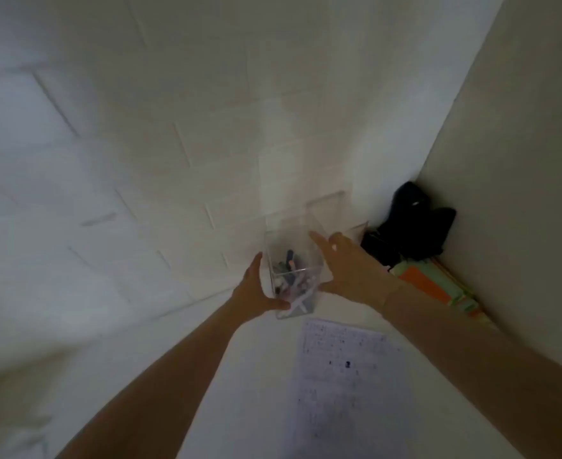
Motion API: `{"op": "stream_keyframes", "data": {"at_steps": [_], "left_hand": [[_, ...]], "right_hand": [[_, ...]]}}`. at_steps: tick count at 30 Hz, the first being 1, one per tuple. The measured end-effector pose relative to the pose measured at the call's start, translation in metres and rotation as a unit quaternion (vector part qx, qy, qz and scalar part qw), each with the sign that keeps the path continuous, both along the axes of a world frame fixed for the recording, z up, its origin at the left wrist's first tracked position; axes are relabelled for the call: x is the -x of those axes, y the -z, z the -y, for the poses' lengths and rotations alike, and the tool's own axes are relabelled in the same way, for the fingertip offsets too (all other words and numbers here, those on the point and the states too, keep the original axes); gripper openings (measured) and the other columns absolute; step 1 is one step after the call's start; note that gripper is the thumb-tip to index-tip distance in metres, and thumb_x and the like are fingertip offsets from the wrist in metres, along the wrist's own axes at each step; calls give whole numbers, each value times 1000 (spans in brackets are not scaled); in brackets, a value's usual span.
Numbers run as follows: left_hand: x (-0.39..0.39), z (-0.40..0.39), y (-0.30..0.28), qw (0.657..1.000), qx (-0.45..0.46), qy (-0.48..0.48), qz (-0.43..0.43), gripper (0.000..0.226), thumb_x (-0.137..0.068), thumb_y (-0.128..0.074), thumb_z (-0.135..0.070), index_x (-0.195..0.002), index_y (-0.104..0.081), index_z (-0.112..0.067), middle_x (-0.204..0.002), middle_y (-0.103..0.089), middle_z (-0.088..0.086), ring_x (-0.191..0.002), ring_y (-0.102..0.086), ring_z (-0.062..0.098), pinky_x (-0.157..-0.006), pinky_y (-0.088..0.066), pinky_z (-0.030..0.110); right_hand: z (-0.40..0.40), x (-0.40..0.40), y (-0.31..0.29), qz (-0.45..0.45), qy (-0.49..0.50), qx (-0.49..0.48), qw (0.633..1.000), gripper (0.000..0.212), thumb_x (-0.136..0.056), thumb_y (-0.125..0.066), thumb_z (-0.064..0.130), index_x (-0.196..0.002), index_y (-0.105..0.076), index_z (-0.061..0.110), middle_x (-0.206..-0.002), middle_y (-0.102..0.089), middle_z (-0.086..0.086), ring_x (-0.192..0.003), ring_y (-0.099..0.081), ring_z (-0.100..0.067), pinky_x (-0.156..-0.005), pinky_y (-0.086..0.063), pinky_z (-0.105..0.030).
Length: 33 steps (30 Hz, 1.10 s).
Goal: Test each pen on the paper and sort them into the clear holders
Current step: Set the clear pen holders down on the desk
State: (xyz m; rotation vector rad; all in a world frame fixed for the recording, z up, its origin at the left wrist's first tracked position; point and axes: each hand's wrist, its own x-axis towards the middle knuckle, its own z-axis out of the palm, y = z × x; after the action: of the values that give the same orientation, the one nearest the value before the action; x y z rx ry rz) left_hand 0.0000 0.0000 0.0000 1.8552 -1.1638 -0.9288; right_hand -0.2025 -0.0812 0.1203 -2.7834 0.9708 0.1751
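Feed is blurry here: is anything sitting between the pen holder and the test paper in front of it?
Nothing visible. The clear holder with pens stands at the wall between the left hand and right hand; bare white desk runs from it to the paper.

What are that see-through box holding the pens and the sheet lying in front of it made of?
The box holding the pens looks like clear hard plastic, perhaps acrylic: the pens and wall show through its glossy, straight-edged sides; glass cannot be excluded. The sheet looks like thin matte paper, lying flat with dark ink marks.
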Motion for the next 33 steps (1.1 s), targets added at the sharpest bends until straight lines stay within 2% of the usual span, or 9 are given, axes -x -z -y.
{"op": "stream_keyframes", "data": {"at_steps": [5,9,13,17,20,24,28,30,33], "left_hand": [[1,12,-1,996,51,77,4,122,-42,-93,-30,-135,-16,-45,-138,-39,-4,-127,-42,16,-104,-38,37],[2,8,0,996,9,75,36,117,-48,-93,-17,-136,-17,-23,-126,-45,-2,-117,-49,18,-93,-42,30],[5,4,-11,994,10,71,86,107,-51,-90,-22,-133,-22,-17,-118,-52,-3,-105,-54,15,-83,-45,27],[-2,-19,-19,991,5,77,108,101,-50,-88,-34,-130,-26,-27,-119,-51,-7,-105,-55,13,-86,-46,29],[-14,-46,-31,983,-6,85,162,100,-53,-85,-37,-132,-25,-28,-120,-44,-11,-102,-52,9,-82,-39,20],[-36,-74,-49,925,18,187,331,107,-57,-81,-42,-142,-23,-15,-137,-35,2,-121,-42,17,-97,-33,18],[-38,-77,-64,853,21,258,454,110,-55,-79,-42,-145,-23,-11,-137,-41,11,-120,-44,27,-100,-38,31],[-32,-72,-68,817,24,285,501,108,-53,-78,-38,-143,-25,-10,-132,-47,15,-117,-48,32,-99,-40,39],[-16,-63,-67,761,12,324,562,102,-55,-71,-34,-143,-25,-12,-130,-48,16,-117,-48,35,-100,-39,45]], "right_hand": [[14,-45,-13,-79,-80,160,981,112,-72,-66,60,-150,2,17,-146,-22,-20,-128,-34,-33,-104,-31,-38],[20,-55,-27,-140,-100,95,980,116,-70,-71,57,-150,2,17,-154,-13,-13,-125,-45,-32,-100,-39,-38],[38,-57,-70,-127,-33,-168,977,97,-70,-78,44,-148,-22,27,-146,-32,-2,-102,-63,-23,-88,-53,-34],[56,-44,-93,-15,36,-404,914,60,-76,-77,20,-130,-51,25,-130,-56,-3,-94,-68,-25,-80,-58,-35],[59,-29,-92,42,104,-497,861,44,-84,-66,4,-124,-56,21,-128,-51,-5,-92,-65,-30,-85,-56,-44],[54,-12,-80,73,195,-532,821,27,-93,-54,21,-117,-59,11,-124,-46,-12,-98,-62,-41,-90,-51,-52],[41,1,-65,10,190,-515,836,68,-66,-73,52,-120,-51,17,-121,-50,-10,-109,-59,-35,-95,-50,-49],[36,9,-53,-34,176,-480,859,70,-63,-80,45,-120,-47,20,-121,-54,-11,-108,-58,-29,-91,-53,-42],[31,30,-23,-44,201,-481,852,66,-64,-85,25,-120,-49,21,-123,-56,-17,-100,-56,-24,-86,-52,-35]]}}
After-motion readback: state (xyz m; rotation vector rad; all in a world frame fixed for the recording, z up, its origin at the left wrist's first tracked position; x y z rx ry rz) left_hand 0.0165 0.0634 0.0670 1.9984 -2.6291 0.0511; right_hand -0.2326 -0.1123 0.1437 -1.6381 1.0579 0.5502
